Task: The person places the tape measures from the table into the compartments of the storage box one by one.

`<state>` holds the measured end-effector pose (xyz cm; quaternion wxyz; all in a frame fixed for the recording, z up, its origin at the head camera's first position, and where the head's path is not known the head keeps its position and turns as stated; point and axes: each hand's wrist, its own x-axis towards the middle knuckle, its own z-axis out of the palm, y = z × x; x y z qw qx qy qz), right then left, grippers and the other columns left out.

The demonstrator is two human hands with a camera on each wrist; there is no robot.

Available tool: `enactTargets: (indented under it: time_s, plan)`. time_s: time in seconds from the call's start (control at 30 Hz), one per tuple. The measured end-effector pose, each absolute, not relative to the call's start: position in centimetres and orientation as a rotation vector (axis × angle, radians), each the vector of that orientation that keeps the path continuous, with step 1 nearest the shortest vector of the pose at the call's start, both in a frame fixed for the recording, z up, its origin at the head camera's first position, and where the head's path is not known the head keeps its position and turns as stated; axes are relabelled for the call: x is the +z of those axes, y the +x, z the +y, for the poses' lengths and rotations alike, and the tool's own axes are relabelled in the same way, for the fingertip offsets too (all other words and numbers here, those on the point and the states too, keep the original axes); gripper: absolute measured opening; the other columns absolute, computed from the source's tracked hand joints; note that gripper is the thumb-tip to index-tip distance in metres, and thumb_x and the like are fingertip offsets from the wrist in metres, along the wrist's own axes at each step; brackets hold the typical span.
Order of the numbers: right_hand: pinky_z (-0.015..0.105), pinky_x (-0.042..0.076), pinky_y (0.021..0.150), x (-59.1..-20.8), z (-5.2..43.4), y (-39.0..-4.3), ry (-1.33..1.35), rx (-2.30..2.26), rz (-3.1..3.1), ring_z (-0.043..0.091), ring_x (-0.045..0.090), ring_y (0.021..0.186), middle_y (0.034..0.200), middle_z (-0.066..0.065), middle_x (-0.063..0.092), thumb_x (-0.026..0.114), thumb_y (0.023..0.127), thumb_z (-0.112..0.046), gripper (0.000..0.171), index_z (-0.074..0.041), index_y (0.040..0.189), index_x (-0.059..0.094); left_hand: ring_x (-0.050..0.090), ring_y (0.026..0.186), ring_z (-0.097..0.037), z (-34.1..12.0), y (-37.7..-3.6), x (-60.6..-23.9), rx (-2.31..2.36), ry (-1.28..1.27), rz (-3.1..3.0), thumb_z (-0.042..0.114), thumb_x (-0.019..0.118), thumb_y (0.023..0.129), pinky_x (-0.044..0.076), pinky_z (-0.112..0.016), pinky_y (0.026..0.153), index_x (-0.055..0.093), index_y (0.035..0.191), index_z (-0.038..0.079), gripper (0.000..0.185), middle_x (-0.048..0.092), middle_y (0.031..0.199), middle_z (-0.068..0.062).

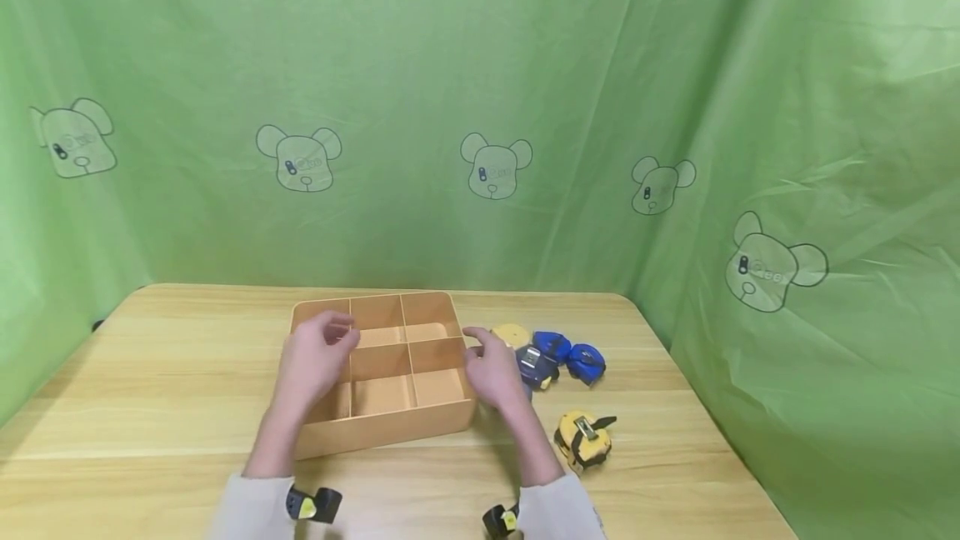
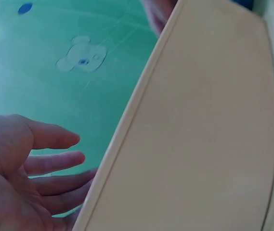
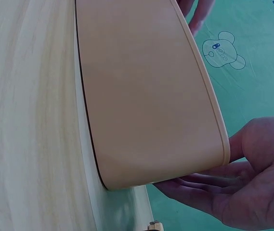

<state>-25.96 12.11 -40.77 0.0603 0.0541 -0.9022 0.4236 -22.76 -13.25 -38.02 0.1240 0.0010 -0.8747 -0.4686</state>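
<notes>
A tan box with several compartments point(image 1: 386, 432) stands on the table, and its compartments in view hold nothing. My left hand point(image 1: 315, 361) hovers over the box's left part, thumb and fingers apart and loosely bent. In the left wrist view that left hand point(image 2: 35, 178) shows an unfilled palm beside the box's rim point(image 2: 122, 125). My right hand point(image 1: 493, 367) is at the right wall, thumb and index fingertips right at the rim. From the right wrist, the right hand's fingers point(image 3: 199, 190) lie along the outside of the box's rounded corner point(image 3: 204, 159); the thumb tip is hidden.
Right of the box lie blue tape measures point(image 1: 586, 363), a dark tape measure point(image 1: 534, 367) and a yellow one point(image 1: 512, 335), partly behind my right hand. Another yellow tape measure point(image 1: 583, 438) sits nearer the front. A green curtain point(image 1: 397, 107) surrounds the wooden table point(image 1: 150, 407).
</notes>
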Motion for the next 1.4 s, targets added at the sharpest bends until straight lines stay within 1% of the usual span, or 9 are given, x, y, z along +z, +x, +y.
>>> enactTargets:
  time_s: [0.47,0.57,0.73,0.83,0.93,1.03,1.1,1.27,1.4]
  plan:
    - [0.046,0.062,0.085,-40.8,12.1,-25.9,0.154,1.303,-2.734,0.032,0.072,0.099,0.114,0.022,0.073,0.053,0.096,-0.006,0.041,-0.005,0.136,0.062,0.063,0.119,-0.041,-18.4,-22.2,-38.0,-1.419,0.345,-2.439,0.023,0.053,0.104,0.053,-0.056,0.1,0.062,0.132,0.003,0.036,0.065,0.133,-0.023]
    - [0.046,0.062,0.084,-40.9,12.2,-26.0,0.157,1.302,-2.736,0.032,0.072,0.099,0.114,0.022,0.073,0.053,0.096,-0.005,0.041,-0.004,0.136,0.062,0.062,0.12,-0.044,-19.4,-22.0,-38.2,-1.417,0.381,-2.476,0.026,0.051,0.104,0.054,-0.056,0.095,0.06,0.136,0.004,0.039,0.063,0.135,-0.025]
    - [0.046,0.062,0.085,-40.9,12.1,-26.0,0.155,1.295,-2.739,0.032,0.073,0.099,0.114,0.022,0.073,0.054,0.096,-0.006,0.04,-0.004,0.136,0.062,0.059,0.122,-0.048,-20.9,-22.0,-38.8,-1.462,0.395,-2.56,0.033,0.047,0.105,0.058,-0.043,0.08,0.052,0.144,0.004,0.048,0.057,0.141,-0.03]
    - [0.046,0.062,0.085,-41.0,12.1,-26.0,0.155,1.292,-2.74,0.032,0.073,0.099,0.113,0.022,0.073,0.054,0.097,-0.006,0.04,-0.004,0.136,0.062,0.057,0.125,-0.049,-21.6,-22.1,-39.4,-1.52,0.374,-2.604,0.037,0.045,0.107,0.059,-0.044,0.083,0.046,0.148,0.002,0.054,0.051,0.145,-0.033]
    - [0.047,0.062,0.087,-41.0,12.1,-26.1,0.155,1.286,-2.743,0.033,0.073,0.1,0.113,0.022,0.073,0.054,0.097,-0.006,0.039,-0.004,0.136,0.062,0.062,0.116,-0.046,-22.1,-22.3,-40.0,-1.588,0.342,-2.647,0.039,0.042,0.108,0.059,-0.044,0.083,0.039,0.152,-0.001,0.059,0.05,0.144,-0.035]
    - [0.048,0.061,0.089,-41.0,12.1,-26.1,0.154,1.278,-2.747,0.033,0.073,0.101,0.114,0.022,0.073,0.054,0.097,-0.006,0.039,-0.003,0.136,0.062,0.067,0.099,-0.033,-22.5,-22.6,-40.7,-1.656,0.306,-2.691,0.039,0.041,0.108,0.061,-0.039,0.079,0.034,0.154,-0.004,0.063,0.052,0.139,-0.037]
    - [0.049,0.061,0.089,-41.0,12.2,-26.0,0.152,1.276,-2.747,0.033,0.072,0.101,0.114,0.022,0.073,0.055,0.097,-0.006,0.039,-0.003,0.136,0.062,0.067,0.097,-0.028,-22.5,-22.7,-40.9,-1.714,0.283,-2.712,0.039,0.04,0.109,0.062,-0.04,0.083,0.03,0.154,-0.007,0.065,0.053,0.136,-0.037]
    - [0.05,0.061,0.089,-40.9,12.2,-26.0,0.15,1.279,-2.748,0.034,0.072,0.101,0.114,0.022,0.073,0.055,0.097,-0.006,0.039,-0.004,0.136,0.062,0.07,0.108,-0.04,-22.4,-22.9,-41.1,-1.771,0.204,-2.776,0.037,0.037,0.11,0.056,-0.053,0.099,0.027,0.152,-0.013,0.067,0.057,0.132,-0.039]
    - [0.05,0.061,0.089,-40.9,12.2,-26.0,0.157,1.274,-2.751,0.034,0.072,0.101,0.114,0.022,0.074,0.055,0.097,-0.006,0.039,-0.004,0.136,0.062,0.069,0.109,-0.042,-22.1,-22.9,-41.0,-1.762,0.167,-2.8,0.037,0.035,0.11,0.055,-0.054,0.1,0.027,0.151,-0.015,0.067,0.055,0.135,-0.039]
